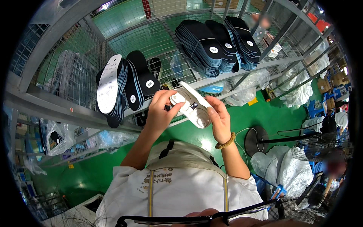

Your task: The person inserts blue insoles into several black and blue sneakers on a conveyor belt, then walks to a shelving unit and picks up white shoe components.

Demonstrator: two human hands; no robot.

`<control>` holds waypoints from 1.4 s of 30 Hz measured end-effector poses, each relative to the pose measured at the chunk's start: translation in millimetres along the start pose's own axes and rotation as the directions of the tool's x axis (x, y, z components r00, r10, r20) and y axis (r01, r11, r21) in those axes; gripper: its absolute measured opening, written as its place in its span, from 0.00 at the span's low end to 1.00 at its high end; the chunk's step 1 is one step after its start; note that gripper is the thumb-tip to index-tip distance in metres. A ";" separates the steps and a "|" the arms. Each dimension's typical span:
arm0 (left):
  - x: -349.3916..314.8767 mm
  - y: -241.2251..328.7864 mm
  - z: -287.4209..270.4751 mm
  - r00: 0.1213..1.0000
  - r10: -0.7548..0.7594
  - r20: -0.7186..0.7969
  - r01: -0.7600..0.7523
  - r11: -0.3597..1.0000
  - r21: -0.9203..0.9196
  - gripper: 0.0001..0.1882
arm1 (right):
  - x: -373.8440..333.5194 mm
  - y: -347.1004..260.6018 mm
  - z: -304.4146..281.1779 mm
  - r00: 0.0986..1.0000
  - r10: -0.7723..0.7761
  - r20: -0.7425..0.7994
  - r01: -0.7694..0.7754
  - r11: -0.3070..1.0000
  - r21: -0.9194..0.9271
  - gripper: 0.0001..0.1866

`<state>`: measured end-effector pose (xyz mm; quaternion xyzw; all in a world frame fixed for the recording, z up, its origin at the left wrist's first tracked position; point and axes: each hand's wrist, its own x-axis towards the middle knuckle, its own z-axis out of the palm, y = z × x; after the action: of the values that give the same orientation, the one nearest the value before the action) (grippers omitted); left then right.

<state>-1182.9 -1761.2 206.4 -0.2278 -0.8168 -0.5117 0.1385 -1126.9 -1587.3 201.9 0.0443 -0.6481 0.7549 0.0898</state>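
In front of my chest I hold a cream shoe sole point(192, 110) with rounded ring-like grooves and a small black-and-white mark near its middle. A white curved edge point(189, 89) rises behind it; I cannot tell whether this belongs to a second sole. My left hand point(162, 109) grips the left end, its thumb lying across the face. On the other side my right hand point(219, 119) closes around the right edge, thumb in front. Just beyond my hands, bundles of black insoles with blue edges point(143, 75) rest on a wire rack, bearing round white stickers.
More banded insole stacks point(200, 45) fill the rack's right part. A white insole with handwriting point(109, 84) tops the left pile. The grey metal rack frame point(72, 108) runs close beyond my hands. To my right are a black round stand base point(256, 140) and white plastic bags point(283, 166).
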 end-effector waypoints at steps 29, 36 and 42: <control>51.6 -17.5 15.7 0.895 -0.033 0.445 -0.337 0.604 0.723 0.18 | 40.5 36.5 34.5 0.974 -0.092 -0.206 0.030 0.957 -0.288 0.18; 91.7 -39.5 12.7 0.924 -0.041 0.379 -0.220 0.754 0.619 0.16 | 86.0 60.0 38.4 0.941 0.116 -0.317 -0.114 0.993 0.027 0.15; 89.7 -29.1 -53.8 0.961 -0.113 0.252 0.175 0.955 -0.240 0.17 | 117.6 71.4 29.9 0.965 -0.048 -0.257 -0.006 0.978 -0.206 0.16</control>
<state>-1275.2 -1799.7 248.7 -0.2425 -0.7677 -0.5925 -0.0284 -1257.4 -1617.9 158.8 -0.0578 -0.7046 0.6822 0.1864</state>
